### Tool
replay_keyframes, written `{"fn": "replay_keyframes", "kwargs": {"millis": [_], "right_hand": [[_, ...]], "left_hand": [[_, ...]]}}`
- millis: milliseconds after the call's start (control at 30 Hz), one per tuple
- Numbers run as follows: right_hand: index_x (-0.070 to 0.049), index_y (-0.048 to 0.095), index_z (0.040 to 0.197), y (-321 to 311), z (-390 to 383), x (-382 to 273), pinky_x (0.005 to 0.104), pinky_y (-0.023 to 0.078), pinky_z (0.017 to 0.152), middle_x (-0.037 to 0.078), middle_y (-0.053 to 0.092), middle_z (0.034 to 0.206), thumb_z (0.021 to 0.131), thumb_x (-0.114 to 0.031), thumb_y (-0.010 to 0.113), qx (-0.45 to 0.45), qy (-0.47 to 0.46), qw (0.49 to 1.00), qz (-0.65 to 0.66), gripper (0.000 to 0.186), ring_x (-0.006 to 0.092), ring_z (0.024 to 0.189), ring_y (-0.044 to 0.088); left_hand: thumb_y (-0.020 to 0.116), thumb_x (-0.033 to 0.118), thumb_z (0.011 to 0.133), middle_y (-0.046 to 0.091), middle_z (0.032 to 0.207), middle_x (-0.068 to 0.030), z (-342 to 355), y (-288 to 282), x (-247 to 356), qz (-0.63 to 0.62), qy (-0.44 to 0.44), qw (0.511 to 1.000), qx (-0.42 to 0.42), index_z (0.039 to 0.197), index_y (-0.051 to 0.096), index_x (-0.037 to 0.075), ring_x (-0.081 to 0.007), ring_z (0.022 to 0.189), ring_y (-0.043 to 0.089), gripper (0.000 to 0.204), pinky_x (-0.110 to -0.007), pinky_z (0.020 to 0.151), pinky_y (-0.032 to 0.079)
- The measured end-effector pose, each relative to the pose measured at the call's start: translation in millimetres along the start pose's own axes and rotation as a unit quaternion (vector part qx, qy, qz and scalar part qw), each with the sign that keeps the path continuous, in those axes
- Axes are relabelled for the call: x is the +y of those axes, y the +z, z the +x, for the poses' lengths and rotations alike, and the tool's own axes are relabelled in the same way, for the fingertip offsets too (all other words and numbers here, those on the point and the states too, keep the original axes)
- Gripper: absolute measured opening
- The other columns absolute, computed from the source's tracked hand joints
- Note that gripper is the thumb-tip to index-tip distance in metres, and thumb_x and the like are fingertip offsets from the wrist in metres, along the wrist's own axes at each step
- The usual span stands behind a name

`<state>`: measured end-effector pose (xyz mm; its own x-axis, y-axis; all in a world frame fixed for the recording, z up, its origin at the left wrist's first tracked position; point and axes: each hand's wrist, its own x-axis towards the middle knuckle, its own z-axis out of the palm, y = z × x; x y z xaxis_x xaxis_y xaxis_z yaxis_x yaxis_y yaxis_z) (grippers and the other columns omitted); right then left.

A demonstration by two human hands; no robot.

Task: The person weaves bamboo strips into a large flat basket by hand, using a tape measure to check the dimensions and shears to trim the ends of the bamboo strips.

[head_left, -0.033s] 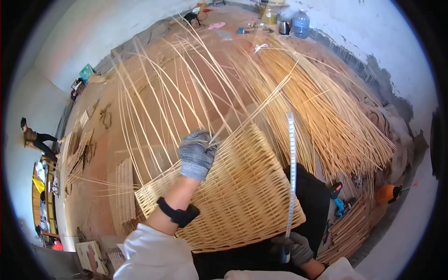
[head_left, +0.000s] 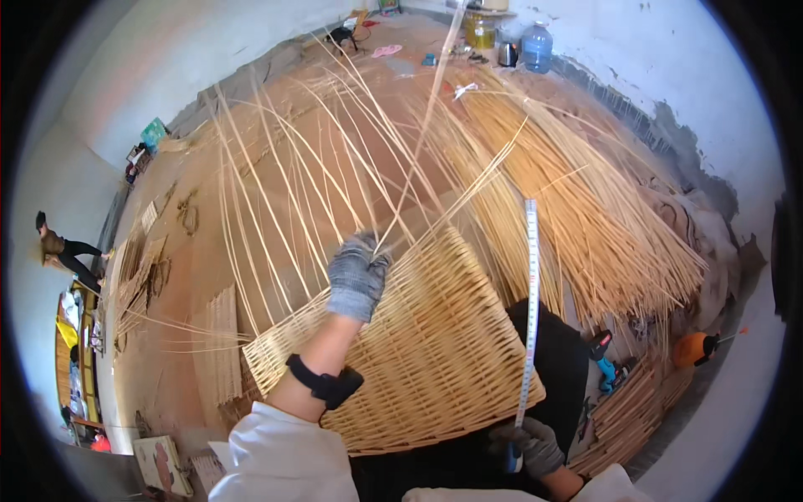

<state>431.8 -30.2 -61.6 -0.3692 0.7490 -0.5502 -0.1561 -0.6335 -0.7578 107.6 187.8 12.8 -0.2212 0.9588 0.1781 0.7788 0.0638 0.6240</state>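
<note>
A woven wicker panel (head_left: 435,343) rests tilted across my lap, with long loose strands (head_left: 293,192) fanning out from its far edge. My left hand (head_left: 358,278), in a grey knit glove, is closed at that edge around a wicker strand (head_left: 416,155) that rises up and to the right. In my right hand (head_left: 533,443), also gloved, is a tape measure, mostly hidden by the fingers. Its white blade (head_left: 531,293) stands extended upward along the panel's right side.
A big heap of wicker strands (head_left: 577,201) spreads over the floor to the right. Beyond my right knee are a blue cordless drill (head_left: 611,368), an orange bottle (head_left: 694,348) and short sticks (head_left: 623,414). A water jug (head_left: 537,46) stands at the back wall. Another person (head_left: 71,251) is far left.
The strand in my left hand now sweeps higher, up and to the right. The tape blade's upper end has shifted slightly right. Both hands keep their grip.
</note>
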Motion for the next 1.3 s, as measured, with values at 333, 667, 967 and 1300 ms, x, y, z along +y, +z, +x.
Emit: {"fn": "replay_keyframes", "kwargs": {"millis": [333,667,967,1300], "right_hand": [[0.003,0.06,0.084,15,-11,-34,0.0253,0.047,0.057,0.013,0.064,0.074,0.088,-0.03,0.053,0.041,-0.052,0.987,-0.147,0.034,0.0174,0.064,0.061],[0.001,0.057,0.084,-1,-2,-48,0.0243,0.046,0.047,0.012,0.062,0.07,0.087,-0.025,0.051,0.088,-0.056,0.991,-0.085,0.027,0.016,0.052,0.057],[-0.001,0.058,0.086,21,-1,-44,0.0234,0.045,0.044,0.012,0.063,0.071,0.087,-0.022,0.052,0.117,-0.033,0.989,-0.085,0.022,0.015,0.052,0.058],[0.001,0.057,0.081,13,3,-40,0.0237,0.042,0.045,0.01,0.062,0.068,0.086,-0.027,0.05,0.092,0.008,0.983,-0.158,0.029,0.0136,0.05,0.055]], "left_hand": [[0.056,0.016,0.082,0.061,0.09,-0.0122,106,34,40,0.24,0.052,0.843,-0.478,0.103,0.061,0.008,-0.0263,0.078,0.057,0.024,-0.036,0.07,0.046],[0.058,0.034,0.082,0.063,0.097,-0.0121,76,33,-1,0.053,0.064,0.935,-0.345,0.113,0.057,0.008,-0.0242,0.082,0.06,0.04,-0.034,0.074,0.048],[0.06,0.028,0.079,0.059,0.078,-0.0119,101,66,-20,0.146,0.093,0.925,-0.339,0.112,0.057,0.006,-0.024,0.067,0.054,0.04,-0.038,0.064,0.047],[0.06,0.019,0.079,0.055,0.065,-0.0061,96,62,-33,-0.086,0.033,0.907,-0.411,0.109,0.055,0.006,-0.0175,0.056,0.05,0.032,-0.034,0.052,0.043]]}}
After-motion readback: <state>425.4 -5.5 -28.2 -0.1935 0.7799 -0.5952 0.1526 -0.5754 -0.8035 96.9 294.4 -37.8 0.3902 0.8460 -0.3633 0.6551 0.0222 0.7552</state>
